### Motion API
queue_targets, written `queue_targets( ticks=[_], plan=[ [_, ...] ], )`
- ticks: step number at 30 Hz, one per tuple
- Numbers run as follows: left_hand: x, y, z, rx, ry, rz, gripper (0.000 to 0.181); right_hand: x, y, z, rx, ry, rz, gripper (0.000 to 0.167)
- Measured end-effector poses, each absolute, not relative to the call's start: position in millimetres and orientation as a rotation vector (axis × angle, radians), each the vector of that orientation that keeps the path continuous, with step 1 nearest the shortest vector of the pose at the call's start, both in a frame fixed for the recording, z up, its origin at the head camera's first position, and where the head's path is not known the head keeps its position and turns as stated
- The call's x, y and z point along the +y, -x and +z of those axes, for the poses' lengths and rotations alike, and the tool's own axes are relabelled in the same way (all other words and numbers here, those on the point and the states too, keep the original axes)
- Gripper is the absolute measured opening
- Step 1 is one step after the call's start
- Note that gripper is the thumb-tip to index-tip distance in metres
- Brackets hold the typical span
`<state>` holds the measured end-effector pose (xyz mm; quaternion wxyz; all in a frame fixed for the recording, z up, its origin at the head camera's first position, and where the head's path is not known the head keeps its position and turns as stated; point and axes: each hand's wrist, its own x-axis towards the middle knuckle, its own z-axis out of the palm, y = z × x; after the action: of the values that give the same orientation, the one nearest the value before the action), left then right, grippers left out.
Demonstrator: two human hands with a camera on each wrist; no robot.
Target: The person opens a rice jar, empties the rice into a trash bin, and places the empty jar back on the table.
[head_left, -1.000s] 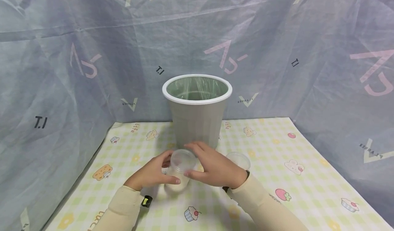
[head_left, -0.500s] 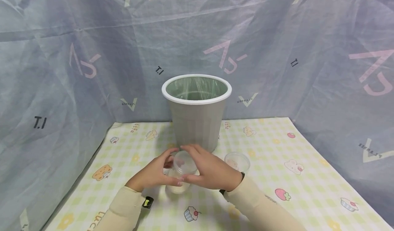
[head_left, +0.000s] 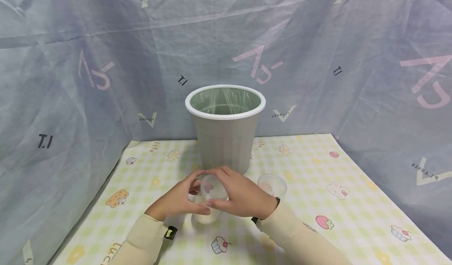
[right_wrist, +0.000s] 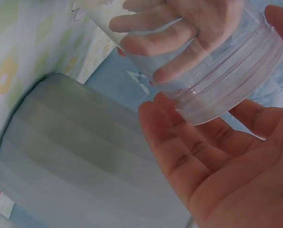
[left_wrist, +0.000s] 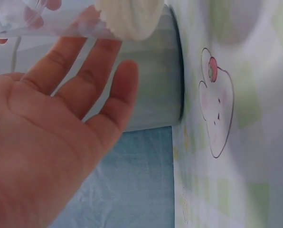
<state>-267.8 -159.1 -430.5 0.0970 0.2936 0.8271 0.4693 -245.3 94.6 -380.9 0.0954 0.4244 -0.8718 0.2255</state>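
A clear lidded jar with something cream-coloured at its bottom stands between both hands, tilted in the head view. My left hand has fingers and thumb round its left side; in the left wrist view the fingers of the left hand lie behind the jar wall. From the right, my right hand curls round the jar's upper part. In the right wrist view the fingers of the right hand meet the ridged lid, with the left fingers visible through the plastic.
Behind the hands stands a grey bin with a white rim and a clear liner. A second clear round container is on the checked tablecloth, just beyond the right wrist. Grey-blue cloth hangs at the back and both sides.
The right hand has closed in on the jar's top, its thumb now by the left thumb. The jar's top has shifted slightly right. The bin and second container have not moved.
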Motion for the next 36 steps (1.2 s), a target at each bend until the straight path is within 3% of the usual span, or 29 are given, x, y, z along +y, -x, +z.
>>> queue_targets(
  ticks=[26, 36],
  plan=[
    [-161, 269, -433, 2.41, -0.863, 1.491, 0.096, 107, 249, -364, -2.494, -1.099, 0.783, 0.068],
    [-153, 270, -434, 2.586, -0.889, 1.385, 0.102, 108, 252, -365, -2.403, -1.064, 0.877, 0.065]
  ],
)
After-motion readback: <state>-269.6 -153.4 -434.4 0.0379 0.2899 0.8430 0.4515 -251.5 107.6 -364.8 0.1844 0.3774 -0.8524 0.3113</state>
